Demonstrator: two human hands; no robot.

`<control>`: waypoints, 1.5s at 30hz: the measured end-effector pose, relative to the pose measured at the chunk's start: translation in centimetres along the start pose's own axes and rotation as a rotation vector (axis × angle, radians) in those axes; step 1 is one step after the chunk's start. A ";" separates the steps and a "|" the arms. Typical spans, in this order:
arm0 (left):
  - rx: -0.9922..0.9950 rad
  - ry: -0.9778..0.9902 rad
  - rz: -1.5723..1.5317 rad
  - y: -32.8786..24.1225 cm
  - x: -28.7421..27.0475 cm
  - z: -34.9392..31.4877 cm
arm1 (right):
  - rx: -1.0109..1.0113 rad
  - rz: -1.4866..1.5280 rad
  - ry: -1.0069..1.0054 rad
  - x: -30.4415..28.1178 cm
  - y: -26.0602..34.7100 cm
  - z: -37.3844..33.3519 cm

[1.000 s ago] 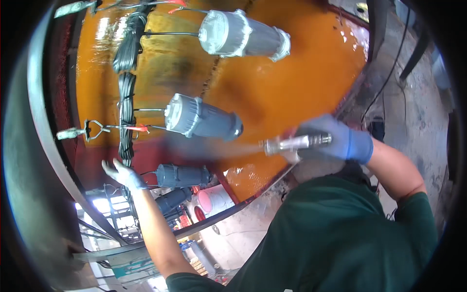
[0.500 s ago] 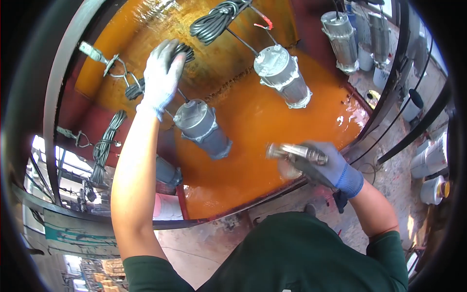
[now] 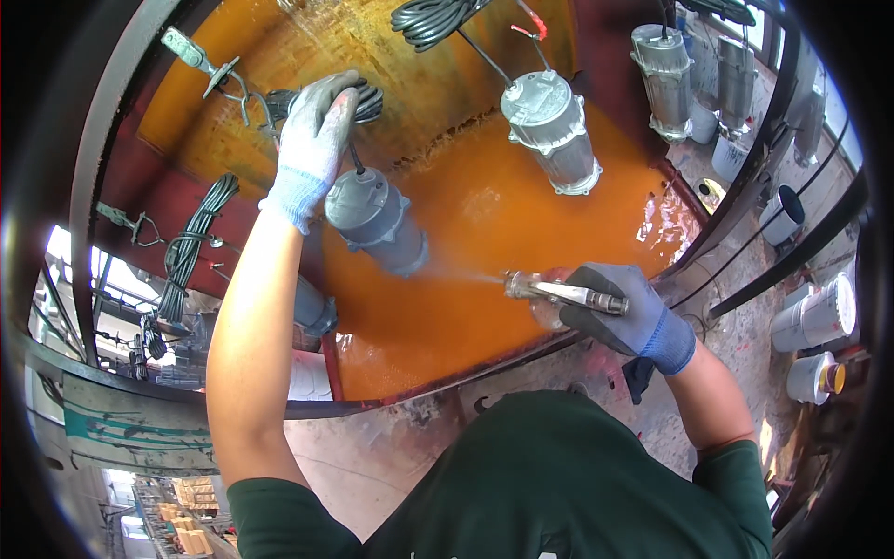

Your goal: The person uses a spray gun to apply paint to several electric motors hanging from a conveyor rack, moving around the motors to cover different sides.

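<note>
My gloved left hand (image 3: 317, 140) is closed round a coiled black cable (image 3: 369, 101) above a hanging grey cylindrical motor housing (image 3: 365, 207). A short length of cable runs from the coil down to the housing's top. In my gloved right hand (image 3: 619, 312) is a metal spray gun (image 3: 568, 293), its nozzle turned left toward the housing. A pale mist (image 3: 456, 272) streams from the nozzle to the housing's lower end. Right of that housing hangs another, shinier silver one (image 3: 549, 130), with its own cable coil (image 3: 430, 22) above it.
Behind the housings is an orange-coated booth basin (image 3: 503, 224) with a dark rim. Another cable bundle (image 3: 194, 247) and a partly hidden housing (image 3: 314, 309) hang at left. More cylinders (image 3: 663, 84) hang at far right. Paint buckets (image 3: 815, 312) stand on the floor beyond a curved black rail (image 3: 792, 238).
Spray now comes from the gun, where none showed before. The housing under my left hand tilts more and sits slightly further left. The whole view has shifted a little.
</note>
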State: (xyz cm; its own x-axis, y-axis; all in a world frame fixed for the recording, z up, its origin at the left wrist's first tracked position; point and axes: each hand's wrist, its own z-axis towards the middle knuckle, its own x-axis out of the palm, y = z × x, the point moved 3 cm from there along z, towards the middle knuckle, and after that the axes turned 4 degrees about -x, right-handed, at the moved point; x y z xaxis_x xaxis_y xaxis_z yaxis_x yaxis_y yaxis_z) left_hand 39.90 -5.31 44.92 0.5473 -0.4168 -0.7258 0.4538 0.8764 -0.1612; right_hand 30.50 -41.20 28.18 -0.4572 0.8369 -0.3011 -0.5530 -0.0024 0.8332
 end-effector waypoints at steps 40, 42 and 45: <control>-0.279 -0.462 0.175 12.3 -9.5 -15.2 | 0.096 0.137 0.073 -1.5 4.2 6.9; -0.300 -0.479 0.059 13.8 -9.4 -15.5 | -0.004 -0.110 0.234 -1.9 4.1 7.0; -0.430 -0.524 -0.020 16.2 -10.0 -16.1 | 0.137 0.020 0.082 -1.9 4.7 8.3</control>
State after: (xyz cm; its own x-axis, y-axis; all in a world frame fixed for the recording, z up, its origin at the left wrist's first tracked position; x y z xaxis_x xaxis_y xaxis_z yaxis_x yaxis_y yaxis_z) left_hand 30.47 16.96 38.79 0.8595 -0.4006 -0.3174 0.2065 0.8403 -0.5013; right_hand 34.52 -38.28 36.53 -0.5258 0.7897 -0.3160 -0.4457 0.0606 0.8931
